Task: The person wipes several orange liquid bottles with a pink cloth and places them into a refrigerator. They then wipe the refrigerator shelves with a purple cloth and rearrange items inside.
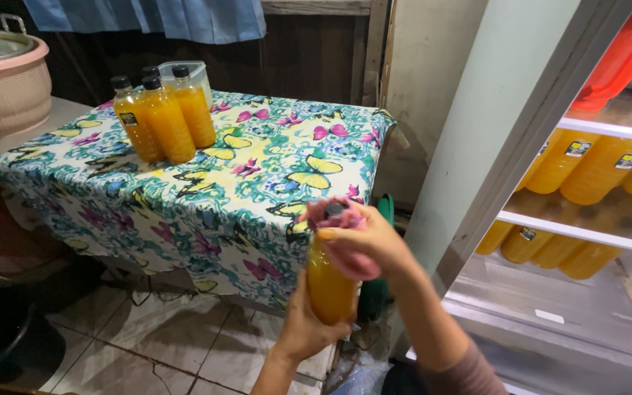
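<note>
The grip is closed: the bottle of orange juice (328, 289) is clasped low by the left hand (303, 329), while a pink cloth (339, 238) is pressed over its cap by the right hand (369, 241), beside the table (206, 175). Full, it is judged heavy, smooth and possibly slippery; the body is best held.

I see three orange bottles (164, 117) with black caps, dark square labels, at the surface's (257, 175) 10 o'clock corner. Fridge shelf (587, 230) at 3 o'clock: lying bottles (594, 172), small dark-and-white labels (578, 148).

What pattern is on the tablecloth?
Butterflies in yellow, pink and teal on the tablecloth, best seen in the head view.
</note>
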